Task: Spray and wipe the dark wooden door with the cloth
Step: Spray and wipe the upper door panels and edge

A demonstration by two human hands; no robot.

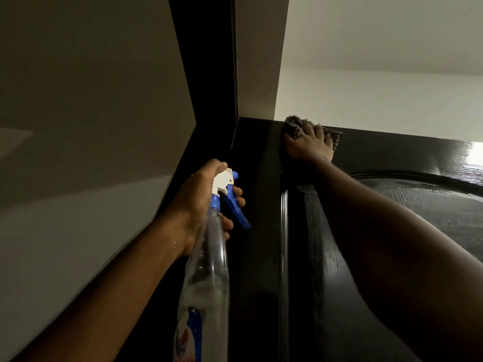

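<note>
The dark wooden door fills the lower right of the frame, from the centre to the right edge. Its top edge runs across the middle right, below a pale wall.

At far left is a grey wall, then the black door frame rising up the centre. In the lower centre, the left hand has its fingers curled round the neck of a clear spray bottle. 1 finger lies against the blue trigger, and the nozzle points towards the door.

Further right, at the door's top edge, the right hand presses a dark patterned cloth against the wood. Its fingers are spread over the cloth rather than bunched round it.

The step in hand looks like wiping the top rail. It would go best with the palm kept flat, so the whole cloth bears on the wood, in long overlapping strokes along the grain. The arched panel moulding below will likely need a fingertip pushed into its groove. The glossy sheen at far right may be wet spray (or only reflected light), so streaks should be checked against it.

The bottle's label at the bottom edge shows blue, red and white, but its writing is too blurred to read.
</note>
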